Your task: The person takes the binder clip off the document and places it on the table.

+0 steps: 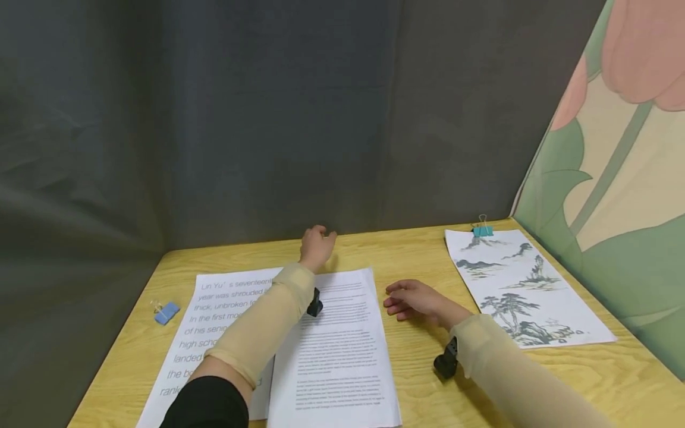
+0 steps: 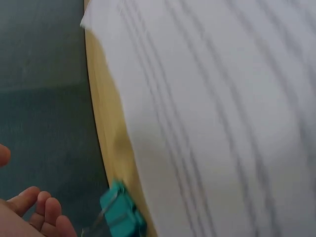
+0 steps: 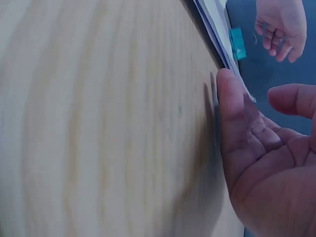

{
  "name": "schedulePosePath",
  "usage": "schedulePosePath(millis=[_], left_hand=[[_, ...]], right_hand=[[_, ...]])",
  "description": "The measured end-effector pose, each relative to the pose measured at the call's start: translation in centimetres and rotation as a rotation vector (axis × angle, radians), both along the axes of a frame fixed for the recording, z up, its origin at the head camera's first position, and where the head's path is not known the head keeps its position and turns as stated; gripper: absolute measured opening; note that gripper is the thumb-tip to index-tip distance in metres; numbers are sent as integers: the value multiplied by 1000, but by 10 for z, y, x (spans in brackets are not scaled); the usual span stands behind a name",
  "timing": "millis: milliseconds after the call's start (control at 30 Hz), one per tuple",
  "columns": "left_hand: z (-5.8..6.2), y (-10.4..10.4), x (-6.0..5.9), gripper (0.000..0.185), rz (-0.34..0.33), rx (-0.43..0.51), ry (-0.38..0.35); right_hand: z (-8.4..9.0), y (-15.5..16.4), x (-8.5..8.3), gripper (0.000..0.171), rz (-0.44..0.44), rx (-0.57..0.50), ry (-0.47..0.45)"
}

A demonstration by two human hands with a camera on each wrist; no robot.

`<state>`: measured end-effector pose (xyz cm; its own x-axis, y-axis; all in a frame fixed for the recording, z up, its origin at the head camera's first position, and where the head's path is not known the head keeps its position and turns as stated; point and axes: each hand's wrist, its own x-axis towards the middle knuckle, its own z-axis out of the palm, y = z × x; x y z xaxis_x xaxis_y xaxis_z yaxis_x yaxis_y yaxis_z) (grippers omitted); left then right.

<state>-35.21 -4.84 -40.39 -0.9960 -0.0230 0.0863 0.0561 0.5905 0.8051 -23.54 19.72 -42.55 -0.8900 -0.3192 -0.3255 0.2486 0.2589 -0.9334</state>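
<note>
My left hand (image 1: 317,246) is held beyond the far edge of the middle sheets of small print (image 1: 342,351), its fingers loosely bent around nothing. Just beside those fingers, in the left wrist view, a teal binder clip (image 2: 121,212) sits at the sheets' far edge; the left arm hides it in the head view. The right wrist view shows the same clip against the paper stack (image 3: 215,24), a little apart from the left hand. To the right of these sheets, my right hand (image 1: 414,300) hovers low over the wooden table, fingers relaxed and holding nothing.
Large-print sheets (image 1: 182,345) lie on the left, partly under the left forearm. A blue binder clip (image 1: 167,312) lies farther left. Ink landscape sheets (image 1: 514,285) with another teal clip (image 1: 483,230) at their top lie right. A dark curtain (image 1: 278,119) hangs behind the table.
</note>
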Motion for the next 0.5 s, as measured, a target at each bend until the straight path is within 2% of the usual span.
schedulePosePath(millis=[133, 300, 500], left_hand=[[-6, 13, 2, 48, -52, 0, 2], [-2, 33, 11, 53, -146, 58, -97], [-2, 65, 21, 64, -290, 36, -184]], right_hand=[[2, 12, 0, 42, -14, 14, 23], [10, 25, -1, 42, -30, 78, 80], [24, 41, 2, 43, -43, 180, 173]])
